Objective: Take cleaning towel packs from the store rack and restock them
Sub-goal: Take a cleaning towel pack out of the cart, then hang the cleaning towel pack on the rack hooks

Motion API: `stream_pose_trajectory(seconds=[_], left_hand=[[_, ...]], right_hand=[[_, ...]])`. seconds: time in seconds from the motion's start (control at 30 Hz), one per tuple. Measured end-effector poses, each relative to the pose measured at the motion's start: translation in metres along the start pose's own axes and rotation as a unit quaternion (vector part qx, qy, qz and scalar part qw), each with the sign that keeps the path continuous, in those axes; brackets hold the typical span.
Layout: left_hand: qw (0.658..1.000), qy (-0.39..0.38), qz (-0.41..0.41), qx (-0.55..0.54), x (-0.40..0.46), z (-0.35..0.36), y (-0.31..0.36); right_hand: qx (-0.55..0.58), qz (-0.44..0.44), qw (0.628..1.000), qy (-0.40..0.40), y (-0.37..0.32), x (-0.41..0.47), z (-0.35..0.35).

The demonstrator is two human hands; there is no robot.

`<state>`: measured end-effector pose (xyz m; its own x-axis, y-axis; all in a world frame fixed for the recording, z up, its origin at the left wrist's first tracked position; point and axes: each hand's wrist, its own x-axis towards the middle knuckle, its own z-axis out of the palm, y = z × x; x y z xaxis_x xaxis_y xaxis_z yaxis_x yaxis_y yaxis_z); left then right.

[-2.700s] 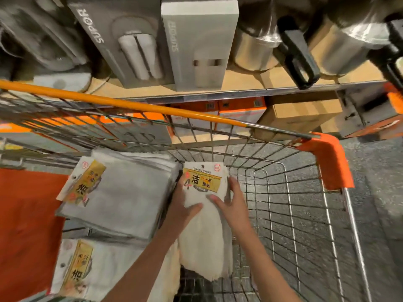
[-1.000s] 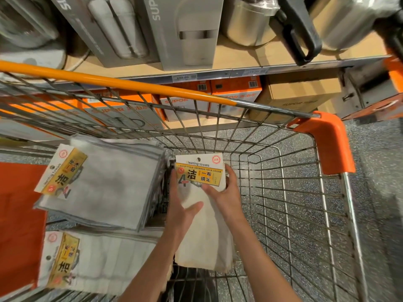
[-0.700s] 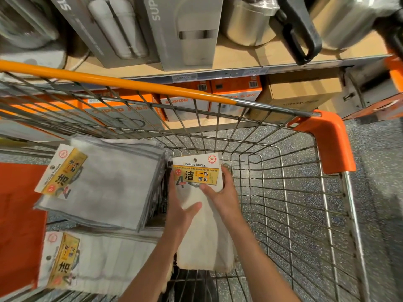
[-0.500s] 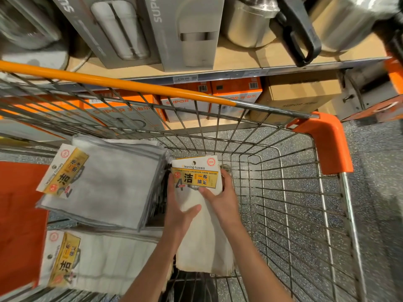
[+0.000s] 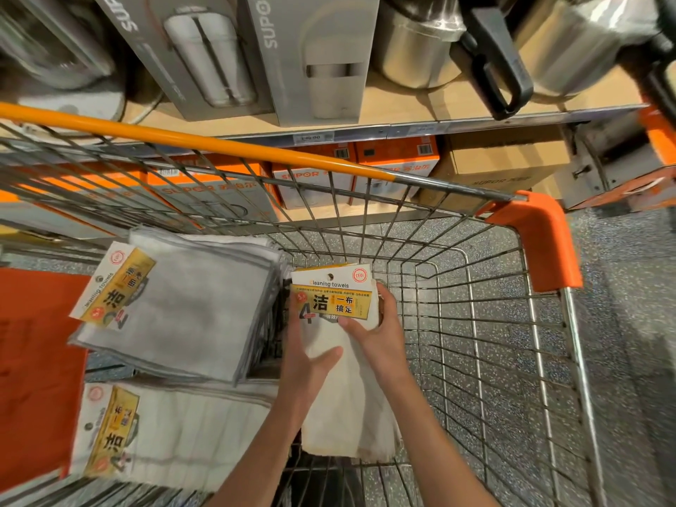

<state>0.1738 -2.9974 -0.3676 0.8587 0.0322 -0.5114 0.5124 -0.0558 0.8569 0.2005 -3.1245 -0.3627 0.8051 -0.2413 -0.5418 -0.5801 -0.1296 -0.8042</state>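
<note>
Left hand and right hand grip one towel pack (thumbs on front).

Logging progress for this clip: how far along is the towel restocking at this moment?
Done: two stacks of cleaning towel packs already lie in the wire cart. In hand: the left hand and right hand both grip one white pack upright inside the cart. Left: no pack is seen going onto a shelf, so restocking appears not yet begun.

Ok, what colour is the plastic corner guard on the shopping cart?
Orange; the corner guard shows best in the head view, the only one given.
</note>
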Motion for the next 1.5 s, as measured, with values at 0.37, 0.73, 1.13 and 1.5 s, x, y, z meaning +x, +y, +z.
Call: stream_pose_trajectory(seconds=[0.37,0.73,1.13,1.5], left_hand=[[0.999,0.014,-0.026,0.026,-0.001,0.000,-0.003],[0.998,0.015,-0.050,0.040,-0.012,0.002,0.006],[0.989,-0.045,0.055,0.129,-0.032,-0.014,0.077],[0.979,0.014,0.163,0.123,-0.093,-0.048,0.207]], right_hand=[[-0.032,0.005,0.999,-0.003,-0.008,-0.006,-0.002],[-0.008,0.002,1.000,-0.026,-0.005,-0.010,-0.007],[0.092,-0.019,0.994,-0.052,-0.079,-0.048,-0.041],[0.144,-0.087,0.984,-0.050,-0.208,-0.111,-0.063]])
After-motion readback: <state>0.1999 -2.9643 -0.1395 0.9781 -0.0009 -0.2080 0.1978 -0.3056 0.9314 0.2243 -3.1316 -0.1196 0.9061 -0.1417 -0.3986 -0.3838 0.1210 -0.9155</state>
